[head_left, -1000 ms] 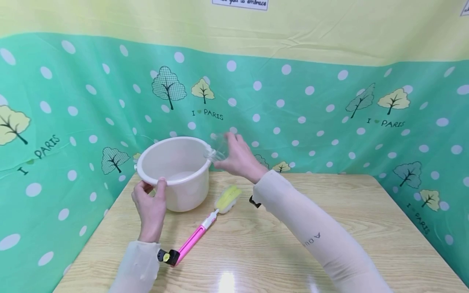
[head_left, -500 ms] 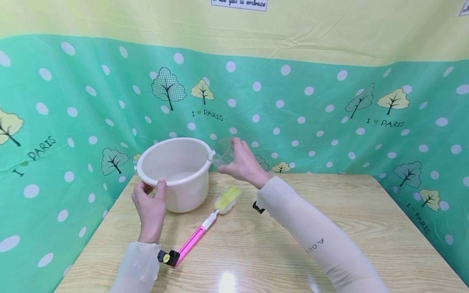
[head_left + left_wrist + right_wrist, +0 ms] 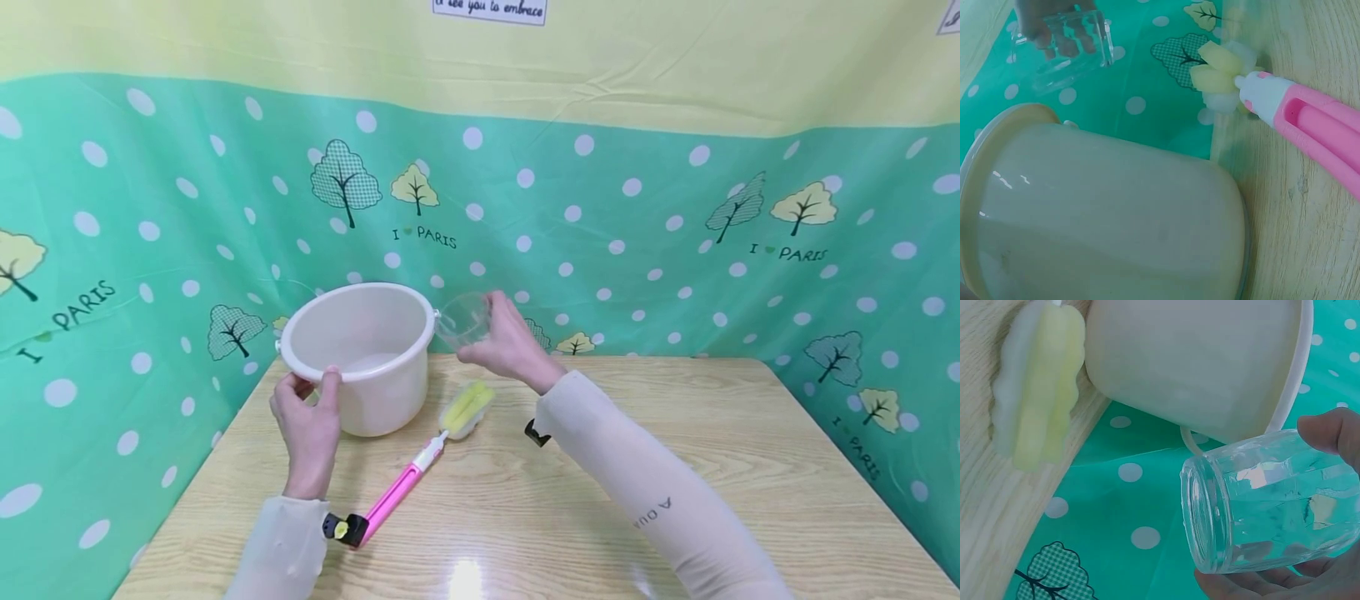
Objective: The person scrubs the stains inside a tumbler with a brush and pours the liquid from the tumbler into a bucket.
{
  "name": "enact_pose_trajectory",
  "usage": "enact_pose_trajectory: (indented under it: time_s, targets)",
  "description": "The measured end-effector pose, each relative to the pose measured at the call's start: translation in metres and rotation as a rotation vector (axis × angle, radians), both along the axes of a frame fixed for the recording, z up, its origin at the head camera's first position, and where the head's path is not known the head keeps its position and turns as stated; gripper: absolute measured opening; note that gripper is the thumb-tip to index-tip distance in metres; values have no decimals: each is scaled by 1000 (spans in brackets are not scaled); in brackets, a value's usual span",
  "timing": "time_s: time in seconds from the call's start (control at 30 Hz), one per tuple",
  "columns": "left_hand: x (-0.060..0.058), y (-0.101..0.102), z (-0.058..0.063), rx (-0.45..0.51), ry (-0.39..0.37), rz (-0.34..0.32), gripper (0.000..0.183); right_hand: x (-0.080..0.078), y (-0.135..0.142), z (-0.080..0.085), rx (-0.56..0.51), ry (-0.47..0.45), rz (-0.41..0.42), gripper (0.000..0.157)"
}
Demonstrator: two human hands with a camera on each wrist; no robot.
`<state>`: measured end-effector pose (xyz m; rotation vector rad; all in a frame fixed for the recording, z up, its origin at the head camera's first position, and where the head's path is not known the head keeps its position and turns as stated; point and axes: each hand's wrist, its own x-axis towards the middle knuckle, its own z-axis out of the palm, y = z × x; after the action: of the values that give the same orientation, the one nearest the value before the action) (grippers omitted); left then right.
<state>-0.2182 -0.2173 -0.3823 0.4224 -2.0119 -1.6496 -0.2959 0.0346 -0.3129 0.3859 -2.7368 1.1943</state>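
At the left of the head view stands a white bucket, its rim held at the near side by my left hand, thumb at the rim. My right hand holds a clear glass cup in the air, just right of the bucket's far-right rim. Thumb and fingers lie on opposite sides of the glass in the right wrist view. On the table in front of the bucket lies a sponge brush, with a pink handle and a yellow-and-white sponge head.
The wood-grain table ends at a green dotted curtain that hangs behind and at both sides. A thin bucket handle shows behind the glass in the right wrist view.
My right hand has moved right and slightly down with the glass cup, away from the bucket's rim, and the glass has turned. The left hand, bucket and brush stay in place.
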Motion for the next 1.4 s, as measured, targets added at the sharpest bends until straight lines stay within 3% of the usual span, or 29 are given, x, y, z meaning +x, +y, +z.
enact_pose_trajectory:
  time_s: [0.47, 1.4]
  targets:
    - [0, 0, -1, 2, 3, 5, 64, 0, 14, -19, -79, -30, -30, 85]
    - [0, 0, 0, -14, 3, 14, 64, 8, 36, -53, -135, -73, -89, 92]
